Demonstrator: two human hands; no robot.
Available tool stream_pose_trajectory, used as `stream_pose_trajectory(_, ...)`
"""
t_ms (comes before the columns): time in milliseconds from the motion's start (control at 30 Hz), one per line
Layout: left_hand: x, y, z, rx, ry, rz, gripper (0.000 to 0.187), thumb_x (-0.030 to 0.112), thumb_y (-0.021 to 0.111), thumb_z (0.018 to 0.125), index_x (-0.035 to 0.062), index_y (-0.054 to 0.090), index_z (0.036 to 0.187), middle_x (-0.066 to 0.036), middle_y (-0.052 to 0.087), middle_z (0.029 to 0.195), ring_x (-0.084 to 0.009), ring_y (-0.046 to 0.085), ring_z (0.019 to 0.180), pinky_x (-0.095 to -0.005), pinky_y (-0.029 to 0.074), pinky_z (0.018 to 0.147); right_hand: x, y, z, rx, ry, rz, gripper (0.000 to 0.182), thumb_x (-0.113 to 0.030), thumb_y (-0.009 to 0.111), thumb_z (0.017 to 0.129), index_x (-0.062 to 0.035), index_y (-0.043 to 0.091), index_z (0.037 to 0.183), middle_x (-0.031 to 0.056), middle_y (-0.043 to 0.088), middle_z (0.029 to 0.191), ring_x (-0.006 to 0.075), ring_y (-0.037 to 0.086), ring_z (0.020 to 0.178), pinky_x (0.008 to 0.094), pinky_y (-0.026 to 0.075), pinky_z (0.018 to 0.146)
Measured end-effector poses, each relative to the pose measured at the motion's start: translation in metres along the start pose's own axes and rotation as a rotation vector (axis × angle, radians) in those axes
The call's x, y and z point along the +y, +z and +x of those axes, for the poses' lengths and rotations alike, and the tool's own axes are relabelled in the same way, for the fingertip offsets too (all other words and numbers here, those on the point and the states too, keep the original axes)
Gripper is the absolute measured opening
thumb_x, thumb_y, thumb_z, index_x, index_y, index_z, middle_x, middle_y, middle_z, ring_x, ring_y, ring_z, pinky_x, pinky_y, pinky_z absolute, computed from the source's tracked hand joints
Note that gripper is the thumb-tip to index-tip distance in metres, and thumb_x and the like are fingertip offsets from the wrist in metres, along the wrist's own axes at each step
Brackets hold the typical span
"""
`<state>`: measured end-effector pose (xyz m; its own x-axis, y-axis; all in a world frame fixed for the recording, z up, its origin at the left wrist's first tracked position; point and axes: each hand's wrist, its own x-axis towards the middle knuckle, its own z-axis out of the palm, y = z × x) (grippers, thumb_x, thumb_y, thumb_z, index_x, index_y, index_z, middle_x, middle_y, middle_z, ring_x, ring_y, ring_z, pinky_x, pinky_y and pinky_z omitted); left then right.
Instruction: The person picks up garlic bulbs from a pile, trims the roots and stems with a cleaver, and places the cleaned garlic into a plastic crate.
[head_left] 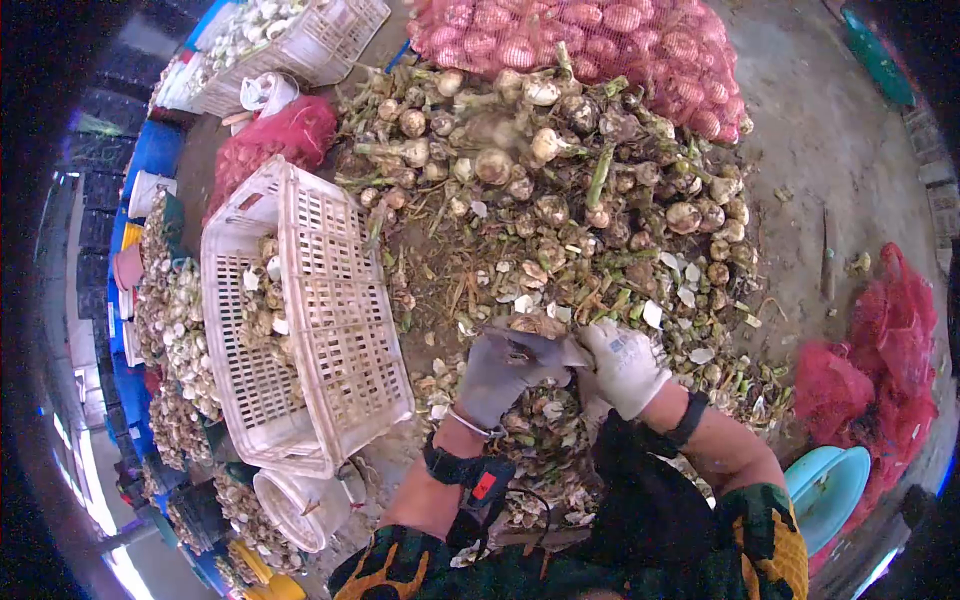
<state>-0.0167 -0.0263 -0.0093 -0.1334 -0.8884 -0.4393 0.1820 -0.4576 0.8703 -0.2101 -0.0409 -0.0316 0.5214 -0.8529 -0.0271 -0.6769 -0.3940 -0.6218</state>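
Note:
My left hand (510, 372), in a grey glove, is closed, its fingers curled around a brownish garlic bulb (538, 325) that shows past the fingertips. Right beside it, my right hand (624, 368) in a white glove is closed in a fist, its fingers bent toward the left hand. A thin flat piece (574, 352) shows between the two hands; what the right fist grips is mostly hidden. Beneath and beyond both hands lie cut stems and papery skins (545, 270). A heap of dirty garlic bulbs with stems (550, 150) spreads ahead of them.
A white slatted crate (345, 310) with some bulbs inside stands tilted at the left, near a white bucket (300, 510). Full red mesh sacks (590, 40) lie at the back. On the right are an empty red net (870, 370) and a turquoise basin (830, 490).

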Motion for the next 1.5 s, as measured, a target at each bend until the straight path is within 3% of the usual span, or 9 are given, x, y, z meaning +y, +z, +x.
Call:
stream_pose_trajectory(167, 0.057, 0.041, -0.042, -0.151, 0.03, 0.204, 0.056, 0.025, 0.083, 0.064, 0.0033, 0.059, 0.109, -0.013, 0.066, 0.089, -0.0301, 0.066, 0.08, -0.0376, 0.053, 0.073, 0.026, 0.017, 0.023, -0.703, 0.302, -0.217, 0.035, -0.027, 0.064, 0.08, -0.0043, 0.061, 0.106, 0.0183, 0.067, 0.097, 0.0306, 0.067, 0.092, 0.0425, 0.053, 0.077)
stream_pose_trajectory(233, 0.085, 0.052, -0.034, -0.337, 0.54, 0.738, 0.069, 0.028, 0.084, 0.062, 0.0026, 0.052, 0.119, -0.018, 0.062, 0.091, -0.0377, 0.062, 0.085, -0.0405, 0.05, 0.076, 0.029, 0.041, 0.014, -0.357, 0.289, 0.091, 0.038, -0.035, 0.063, 0.082, -0.0039, 0.062, 0.104, 0.02, 0.067, 0.089, 0.0331, 0.066, 0.087, 0.0424, 0.053, 0.074)
stream_pose_trajectory(300, 0.073, 0.04, -0.022, -0.242, 0.582, 0.796, 0.077, 0.03, 0.083, 0.06, 0.0012, 0.048, 0.123, -0.019, 0.059, 0.105, -0.0387, 0.058, 0.097, -0.0421, 0.047, 0.084, 0.036, 0.015, 0.029, -0.239, 0.294, 0.226, 0.04, -0.039, 0.065, 0.082, -0.0036, 0.062, 0.1, 0.0246, 0.064, 0.088, 0.0373, 0.063, 0.088, 0.0415, 0.051, 0.073)
stream_pose_trajectory(433, 0.044, 0.026, -0.003, 0.021, 0.77, 0.923, 0.082, 0.034, 0.083, 0.058, -0.0003, 0.048, 0.124, -0.02, 0.054, 0.117, -0.0404, 0.051, 0.107, -0.0484, 0.042, 0.089, 0.008, -0.024, 0.03, -0.031, 0.491, 1.432, 0.021, -0.022, 0.064, 0.089, -0.0032, 0.063, 0.099, -0.0015, 0.064, 0.087, 0.0075, 0.058, 0.079, 0.0267, 0.05, 0.07)
stream_pose_trajectory(567, 0.04, 0.033, -0.004, 0.266, 0.799, 1.382, 0.085, 0.033, 0.082, 0.06, -0.0009, 0.044, 0.128, -0.021, 0.051, 0.115, -0.0399, 0.051, 0.101, -0.0485, 0.042, 0.086, -0.009, -0.038, 0.029, 0.077, 0.4, 1.548, 0.021, -0.018, 0.062, 0.09, -0.0028, 0.062, 0.104, 0.0011, 0.065, 0.095, 0.0082, 0.058, 0.083, 0.0269, 0.05, 0.073)
stream_pose_trajectory(933, 0.02, 0.015, 0.002, 0.115, -0.004, -0.594, 0.036, 0.009, 0.055, 0.084, 0.0026, 0.052, 0.119, -0.009, 0.061, 0.103, -0.0168, 0.06, 0.088, -0.0266, 0.05, 0.077, 0.004, -0.001, 0.028, -0.063, 0.456, 0.648, 0.031, -0.019, 0.069, 0.081, 0.0012, 0.061, 0.104, 0.017, 0.069, 0.094, 0.0195, 0.067, 0.085, 0.0318, 0.051, 0.077)
stream_pose_trajectory(1067, 0.064, -0.048, 0.001, 0.336, 0.538, -0.714, 0.052, 0.039, 0.054, 0.087, 0.0024, 0.051, 0.124, -0.014, 0.06, 0.115, -0.0209, 0.059, 0.098, -0.0323, 0.051, 0.078, 0.035, 0.029, 0.025, 0.04, 0.598, 0.736, 0.037, -0.028, 0.07, 0.082, 0.0008, 0.062, 0.104, 0.011, 0.07, 0.093, 0.0178, 0.066, 0.086, 0.0315, 0.05, 0.079)
stream_pose_trajectory(1333, 0.047, -0.095, 0.101, 0.569, 0.278, 0.133, 0.052, 0.027, 0.06, 0.087, 0.0, 0.046, 0.13, -0.008, 0.052, 0.108, -0.0157, 0.05, 0.094, -0.0268, 0.045, 0.081, 0.057, 0.018, 0.05, 0.115, 0.65, 0.922, 0.032, -0.022, 0.067, 0.084, 0.0009, 0.061, 0.107, 0.0057, 0.069, 0.089, 0.0082, 0.059, 0.079, 0.027, 0.048, 0.072)
stream_pose_trajectory(1500, 0.003, -0.112, 0.253, 0.588, 0.452, 1.137, 0.075, 0.026, 0.073, 0.072, 0.0072, 0.04, 0.137, -0.024, 0.053, 0.118, -0.0382, 0.051, 0.11, -0.0432, 0.042, 0.094, 0.078, 0.018, 0.053, 0.208, 0.707, 0.96, 0.029, -0.015, 0.068, 0.084, 0.0007, 0.062, 0.107, 0.0024, 0.067, 0.092, 0.0074, 0.057, 0.079, 0.0249, 0.048, 0.072)
